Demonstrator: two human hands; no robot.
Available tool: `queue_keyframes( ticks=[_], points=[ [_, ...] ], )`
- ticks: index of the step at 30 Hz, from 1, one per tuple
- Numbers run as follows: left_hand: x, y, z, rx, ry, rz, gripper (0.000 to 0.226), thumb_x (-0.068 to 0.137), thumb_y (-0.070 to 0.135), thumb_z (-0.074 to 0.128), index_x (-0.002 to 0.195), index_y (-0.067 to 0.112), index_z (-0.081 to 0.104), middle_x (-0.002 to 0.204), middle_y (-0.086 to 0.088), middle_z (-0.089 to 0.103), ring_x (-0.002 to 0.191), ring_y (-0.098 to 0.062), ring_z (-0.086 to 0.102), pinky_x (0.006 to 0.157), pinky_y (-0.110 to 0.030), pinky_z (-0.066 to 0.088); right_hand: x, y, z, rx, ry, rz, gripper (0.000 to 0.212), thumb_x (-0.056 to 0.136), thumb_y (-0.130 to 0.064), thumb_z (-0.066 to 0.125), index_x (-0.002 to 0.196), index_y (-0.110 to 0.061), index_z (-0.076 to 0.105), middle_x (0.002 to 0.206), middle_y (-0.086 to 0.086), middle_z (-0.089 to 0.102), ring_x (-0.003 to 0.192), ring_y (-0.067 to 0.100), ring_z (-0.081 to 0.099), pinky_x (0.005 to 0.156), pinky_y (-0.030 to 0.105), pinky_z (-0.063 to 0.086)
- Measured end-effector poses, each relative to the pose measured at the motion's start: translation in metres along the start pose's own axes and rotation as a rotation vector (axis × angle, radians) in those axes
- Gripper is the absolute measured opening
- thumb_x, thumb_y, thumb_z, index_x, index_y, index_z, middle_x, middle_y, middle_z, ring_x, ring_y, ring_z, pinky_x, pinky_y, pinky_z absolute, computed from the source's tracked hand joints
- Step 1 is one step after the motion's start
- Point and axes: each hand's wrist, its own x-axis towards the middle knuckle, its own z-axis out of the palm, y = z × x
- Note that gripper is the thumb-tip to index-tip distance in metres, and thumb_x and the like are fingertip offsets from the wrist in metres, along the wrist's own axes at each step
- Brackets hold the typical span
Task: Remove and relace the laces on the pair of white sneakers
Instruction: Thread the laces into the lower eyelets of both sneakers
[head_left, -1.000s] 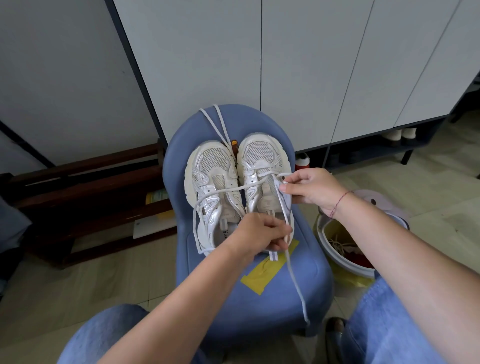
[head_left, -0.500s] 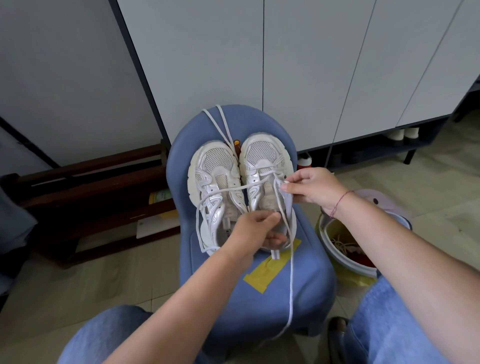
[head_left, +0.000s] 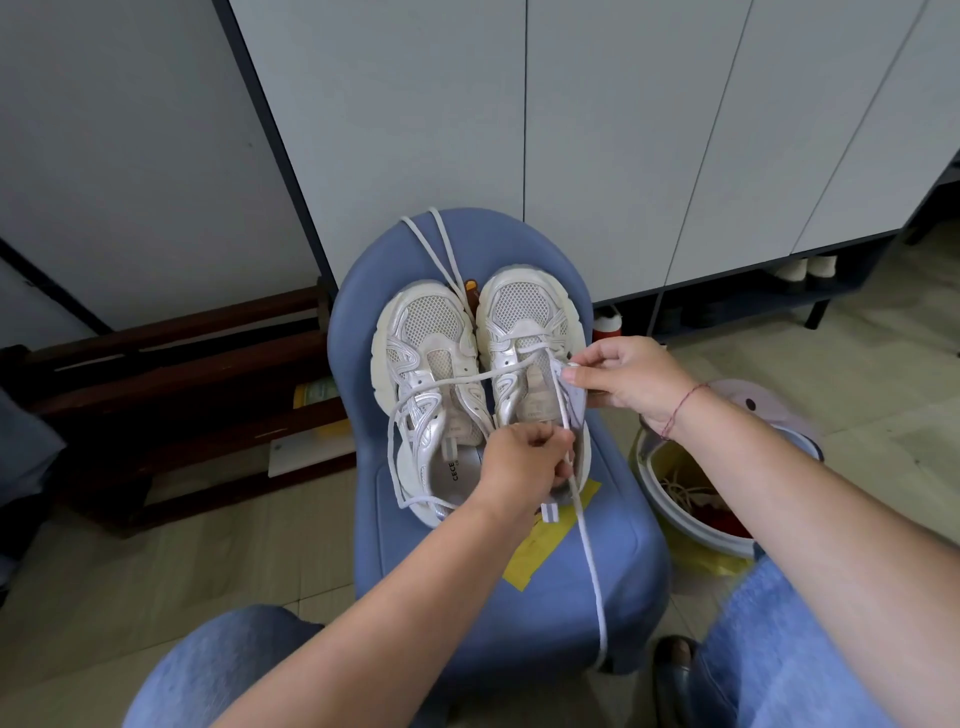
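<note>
Single head-worn wide-angle view, looking forward and steeply down, close above blue chair (head_left: 498, 587)

**Blue padded chair (head_left: 613, 571), centre of frame, with contents**

On the seat, toes towards the backrest, side by side and touching: left-of-frame sneaker (head_left: 431, 364) and right-of-frame sneaker (head_left: 519, 317), both white. Loose lace (head_left: 441, 244) draped over the backrest top, upper centre. Threaded lace (head_left: 589, 561) trails from the right-of-frame sneaker over the seat's front edge. Yellow tape patch (head_left: 550, 551) on the seat below the heels.
</note>
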Motion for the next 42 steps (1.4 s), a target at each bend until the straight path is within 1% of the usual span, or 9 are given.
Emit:
queue_keyframes(
  ticks=[8,17,23,25,28,33,36,39,42],
  points=[
    [-0.015,-0.017,-0.01,0.389,-0.104,0.085,0.032,0.094,0.011,0.061,0.063,0.017,0.061,0.042,0.008,0.052,0.05,-0.015,0.041,0.054,-0.023,0.038,0.0,-0.001,0.003,0.015,-0.009,0.003,0.007,0.082,-0.004,0.07,0.081,-0.008,0.065,0.085,0.014,0.069,0.075,0.018,0.066,0.062,0.023,0.057],
    [-0.022,-0.012,-0.01,0.547,-0.132,0.216,0.024,0.093,0.011,0.064,0.069,0.008,0.064,0.043,0.008,0.051,0.04,-0.005,0.046,0.051,-0.02,0.042,-0.001,-0.001,0.004,0.024,-0.004,-0.001,0.007,0.082,-0.003,0.07,0.08,-0.008,0.066,0.081,0.012,0.068,0.073,0.017,0.065,0.063,0.024,0.057],
    [-0.016,0.035,-0.039,0.594,0.26,0.571,0.012,0.096,0.024,0.063,0.102,0.017,0.071,0.092,0.009,0.063,0.063,-0.002,0.053,0.061,-0.018,0.034,-0.002,-0.001,0.005,-0.034,0.015,-0.021,0.007,0.079,-0.008,0.074,0.083,-0.007,0.068,0.085,0.016,0.07,0.075,0.02,0.067,0.072,0.032,0.06],
    [-0.006,0.042,-0.051,0.697,0.328,0.519,0.027,0.1,0.024,0.055,0.125,0.017,0.062,0.124,0.003,0.061,0.09,-0.018,0.062,0.072,-0.022,0.034,-0.003,-0.001,0.006,-0.067,0.02,-0.033,0.012,0.077,-0.012,0.077,0.085,-0.008,0.069,0.083,0.011,0.07,0.076,0.019,0.067,0.073,0.033,0.06],
    [0.001,0.045,-0.055,0.849,0.285,0.388,0.036,0.102,0.022,0.048,0.137,0.02,0.053,0.133,0.0,0.061,0.113,-0.023,0.06,0.079,-0.028,0.038,-0.005,-0.003,0.009,-0.152,0.03,-0.066,0.02,0.077,-0.017,0.078,0.089,-0.005,0.068,0.074,0.004,0.068,0.067,0.012,0.065,0.068,0.028,0.059],
    [0.0,0.046,-0.049,0.873,0.274,0.394,0.02,0.098,0.023,0.054,0.106,0.012,0.07,0.098,-0.006,0.071,0.092,-0.027,0.064,0.072,-0.036,0.048,-0.009,-0.006,0.014,-0.389,0.114,-0.174,0.017,0.079,-0.025,0.076,0.085,-0.011,0.068,0.07,-0.005,0.064,0.062,0.006,0.059,0.069,0.029,0.055],
    [-0.004,0.049,-0.053,0.843,0.321,0.415,0.024,0.097,0.029,0.057,0.09,0.01,0.071,0.083,-0.007,0.07,0.083,-0.029,0.063,0.07,-0.04,0.05,-0.016,-0.021,0.018,-0.597,0.241,-0.474,0.013,0.085,-0.023,0.068,0.098,-0.019,0.066,0.099,-0.01,0.059,0.068,-0.001,0.056,0.071,0.019,0.043],
    [-0.01,0.055,-0.056,0.805,0.336,0.5,0.024,0.096,0.033,0.059,0.088,0.015,0.073,0.08,-0.003,0.07,0.077,-0.026,0.062,0.066,-0.038,0.048,-0.028,-0.033,0.035,-0.522,-0.026,-0.606,0.03,0.092,-0.01,0.057,0.121,-0.019,0.061,0.118,-0.009,0.058,0.081,0.002,0.062,0.081,0.015,0.047],
    [-0.014,0.061,-0.066,0.728,0.288,0.522,0.017,0.096,0.03,0.061,0.092,0.021,0.075,0.075,0.007,0.066,0.068,-0.012,0.058,0.061,-0.03,0.042,-0.029,-0.031,0.048,-0.547,-0.125,-0.592,0.027,0.09,-0.012,0.061,0.116,-0.019,0.065,0.104,-0.007,0.066,0.086,0.003,0.062,0.08,0.016,0.047]
  ],
)
